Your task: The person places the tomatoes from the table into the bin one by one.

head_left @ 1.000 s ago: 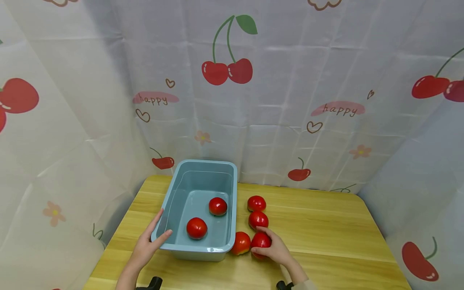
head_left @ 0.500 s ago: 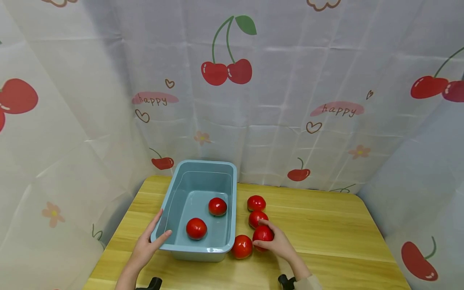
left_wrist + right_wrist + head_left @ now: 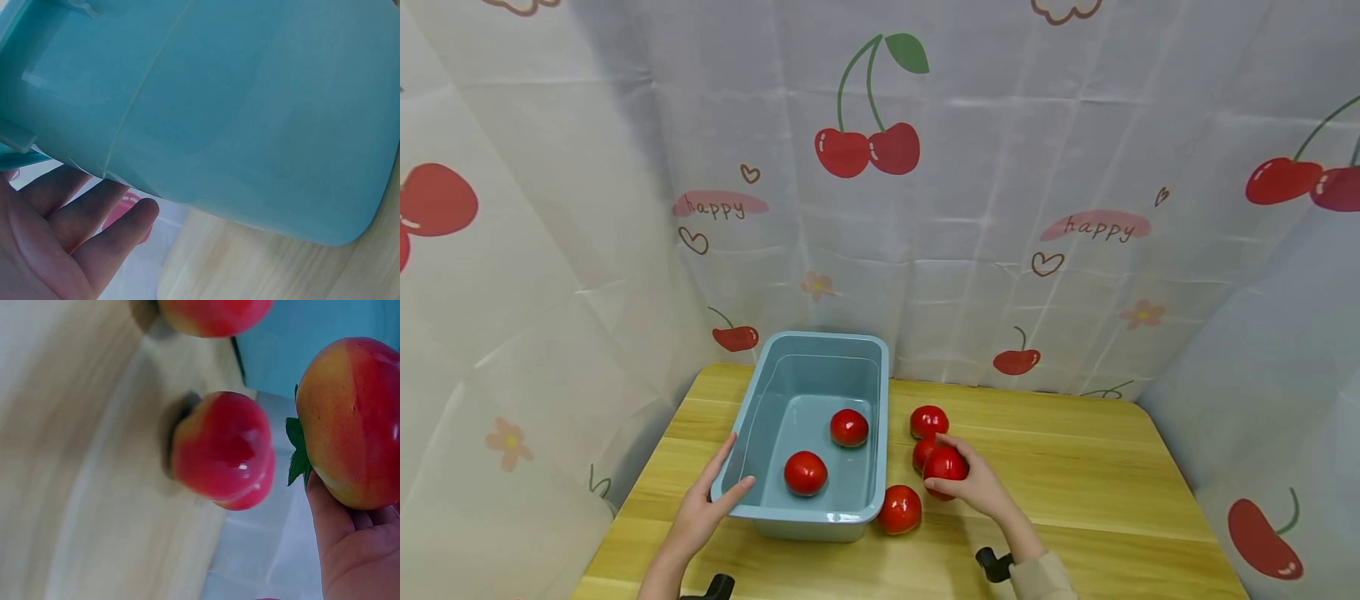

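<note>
A light blue tub [image 3: 872, 392] stands on the left half of the wooden table [image 3: 1075, 467], with two red tomatoes [image 3: 849, 427] [image 3: 806, 472] inside. My left hand [image 3: 718, 500] holds its left rim, thumb inside and fingers [image 3: 81, 231] along the outer wall [image 3: 250, 106]. My right hand [image 3: 973, 492] grips a tomato [image 3: 944, 464] lifted just off the table, right of the tub. In the right wrist view that tomato [image 3: 353, 422] rests against my palm [image 3: 350, 550]. Three more tomatoes lie on the table by the tub: [image 3: 928, 422], [image 3: 900, 509], and one partly hidden [image 3: 921, 450].
A white curtain [image 3: 1000, 250] printed with cherries closes in the table at the back and both sides. The table's front edge runs near my wrists, where black wrist gear [image 3: 994, 565] shows. Bare wood [image 3: 1112, 500] extends right of the tomatoes.
My right hand has lifted its tomato from beside the front tomato and carried it up and back, over the middle one. The left hand and the tub have not moved.
</note>
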Demonstrator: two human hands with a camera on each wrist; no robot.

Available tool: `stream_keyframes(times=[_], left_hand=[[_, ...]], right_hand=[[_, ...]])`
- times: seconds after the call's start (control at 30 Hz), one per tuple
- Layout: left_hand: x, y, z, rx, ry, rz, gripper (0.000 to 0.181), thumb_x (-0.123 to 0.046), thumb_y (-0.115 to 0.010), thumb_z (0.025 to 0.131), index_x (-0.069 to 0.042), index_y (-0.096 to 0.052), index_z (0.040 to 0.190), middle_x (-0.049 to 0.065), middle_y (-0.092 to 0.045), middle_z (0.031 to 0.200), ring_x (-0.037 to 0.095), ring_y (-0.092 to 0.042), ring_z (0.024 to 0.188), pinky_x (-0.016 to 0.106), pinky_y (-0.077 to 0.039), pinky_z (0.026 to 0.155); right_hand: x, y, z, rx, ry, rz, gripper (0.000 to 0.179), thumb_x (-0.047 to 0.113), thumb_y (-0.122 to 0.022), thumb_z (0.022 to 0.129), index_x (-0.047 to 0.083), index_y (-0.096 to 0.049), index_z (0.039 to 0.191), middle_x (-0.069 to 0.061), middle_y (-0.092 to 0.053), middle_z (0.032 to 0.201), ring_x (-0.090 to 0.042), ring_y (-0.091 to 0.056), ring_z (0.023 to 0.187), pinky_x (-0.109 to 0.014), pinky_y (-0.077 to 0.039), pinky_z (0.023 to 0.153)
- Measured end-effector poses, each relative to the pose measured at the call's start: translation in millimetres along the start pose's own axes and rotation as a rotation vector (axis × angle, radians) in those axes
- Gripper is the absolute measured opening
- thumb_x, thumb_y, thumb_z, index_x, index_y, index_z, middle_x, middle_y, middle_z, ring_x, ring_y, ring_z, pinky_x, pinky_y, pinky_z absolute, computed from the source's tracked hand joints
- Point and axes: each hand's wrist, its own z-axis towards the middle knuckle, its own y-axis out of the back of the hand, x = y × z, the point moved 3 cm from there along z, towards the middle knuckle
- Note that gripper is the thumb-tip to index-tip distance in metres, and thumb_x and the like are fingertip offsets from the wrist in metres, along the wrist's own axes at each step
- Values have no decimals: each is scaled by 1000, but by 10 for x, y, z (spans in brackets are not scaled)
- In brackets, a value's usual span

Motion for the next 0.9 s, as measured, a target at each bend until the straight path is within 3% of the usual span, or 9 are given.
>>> stream_keyframes(times=[0.33, 0.63, 0.9], left_hand=[[0, 1, -11, -8, -23, 0, 72, -36, -64, 90, -34, -23, 149, 11, -16, 155, 43, -23, 135, 57, -37, 96], [-8, -2, -11, -5, -10, -2, 73, -37, -64, 89, -34, -22, 149, 11, -15, 155, 43, -22, 135, 57, -37, 96], [-5, -3, 2, 1, 2, -6, 74, -38, -64, 89, -35, -21, 149, 10, -14, 155, 42, -20, 136, 58, -36, 97]], right_hand=[[188, 48, 109, 1, 31, -17, 69, 25, -80, 74, 16, -50, 136, -13, -47, 135, -38, -47, 114, -48, -52, 79], [421, 77, 150, 2, 54, -19, 68, 28, -82, 72, 26, -51, 133, -8, -48, 134, -34, -49, 112, -45, -51, 82], [608, 79, 191, 13, 94, 1, 69, 26, -81, 74, 22, -49, 135, -4, -49, 134, -32, -48, 115, -46, -50, 83]])
